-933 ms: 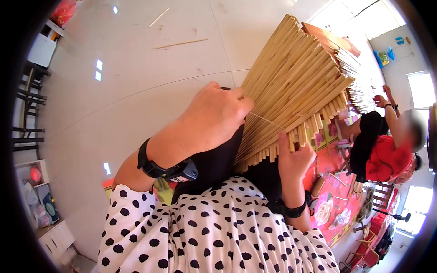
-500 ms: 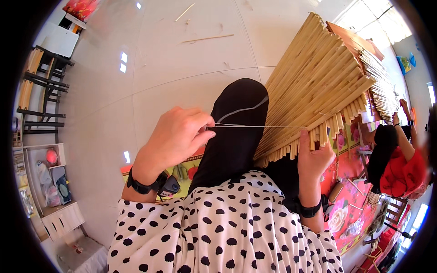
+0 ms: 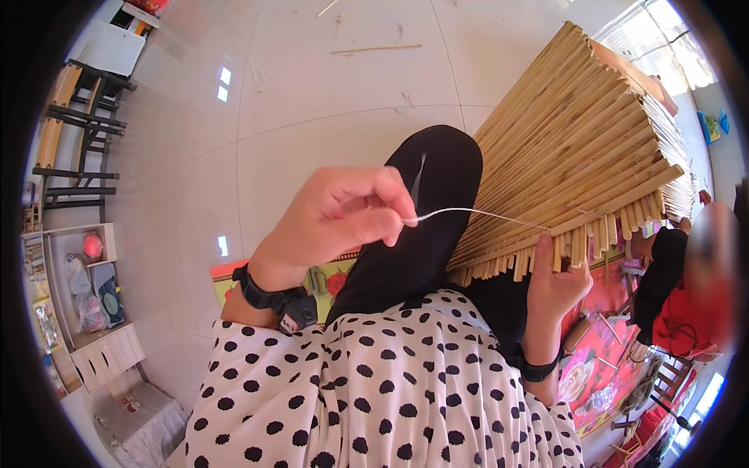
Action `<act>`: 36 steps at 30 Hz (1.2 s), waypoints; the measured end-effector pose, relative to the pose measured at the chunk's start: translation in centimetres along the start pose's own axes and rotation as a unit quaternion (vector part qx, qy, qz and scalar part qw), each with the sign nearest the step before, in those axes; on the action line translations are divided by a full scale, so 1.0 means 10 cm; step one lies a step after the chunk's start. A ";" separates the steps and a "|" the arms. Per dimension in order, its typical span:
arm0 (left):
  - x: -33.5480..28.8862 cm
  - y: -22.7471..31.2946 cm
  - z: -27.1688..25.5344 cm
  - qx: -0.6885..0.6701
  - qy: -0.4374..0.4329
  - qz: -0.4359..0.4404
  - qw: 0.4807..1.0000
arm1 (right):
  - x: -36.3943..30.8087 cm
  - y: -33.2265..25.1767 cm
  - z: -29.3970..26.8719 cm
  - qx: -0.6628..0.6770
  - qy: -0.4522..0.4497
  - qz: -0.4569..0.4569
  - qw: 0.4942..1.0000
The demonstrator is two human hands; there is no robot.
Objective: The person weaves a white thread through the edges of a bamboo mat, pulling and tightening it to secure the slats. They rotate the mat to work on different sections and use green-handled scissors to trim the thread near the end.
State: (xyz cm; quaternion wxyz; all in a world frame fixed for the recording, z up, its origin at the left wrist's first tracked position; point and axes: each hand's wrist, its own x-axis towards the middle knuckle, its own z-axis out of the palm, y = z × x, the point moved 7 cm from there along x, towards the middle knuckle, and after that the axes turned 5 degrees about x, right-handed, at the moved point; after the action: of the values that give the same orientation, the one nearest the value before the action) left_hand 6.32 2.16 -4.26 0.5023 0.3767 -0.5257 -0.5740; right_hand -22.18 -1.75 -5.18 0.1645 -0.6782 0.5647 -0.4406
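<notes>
The thumb and forefinger of the left hand (image 3: 339,218) are pinched together on a pale thread (image 3: 476,210), whose short hold could let it slip out if the pull grows sudden. On the right hand (image 3: 558,288), the thumb presses the thread's far end against the edge of the stick mat (image 3: 569,148), while the other fingers curl below among the stick ends, partly hidden; the hand seems to clamp that edge. Between the hands the thread bows slightly rather than running straight, so if the thumb eases, that slack could creep back into the binding and leave the sticks loose. A hard tug, on the other hand, might snap the thread or drag the outermost stick out of line. The mat fans up and away beside the black-clothed knee (image 3: 441,175), to the person's right; its weight lies well beyond the right hand, so a shift of the leg could make it tip or twist. Over the knee lies a pale strand (image 3: 422,175), perhaps the thread's tail, which could snag on the uneven stick ends. Farther out, a loose stick (image 3: 376,49) lies on the tiled floor (image 3: 312,156).
</notes>
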 end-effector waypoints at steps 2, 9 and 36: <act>0.07 0.05 0.00 -0.151 -0.021 0.084 0.985 | 0.01 -0.01 0.00 0.000 0.002 -0.002 1.000; 0.25 -0.68 -0.29 0.149 0.126 -0.142 0.970 | 0.00 0.01 -0.01 0.009 0.007 -0.003 1.000; -0.07 -0.53 0.17 0.592 -0.010 0.221 0.775 | -0.02 0.08 -0.07 0.001 0.023 0.034 0.999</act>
State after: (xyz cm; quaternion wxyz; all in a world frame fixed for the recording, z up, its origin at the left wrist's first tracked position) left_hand 3.88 2.90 -9.23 0.2883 0.4674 -0.8353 -0.0267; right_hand -23.23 -1.61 -5.41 0.1675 -0.6483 0.5904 -0.4507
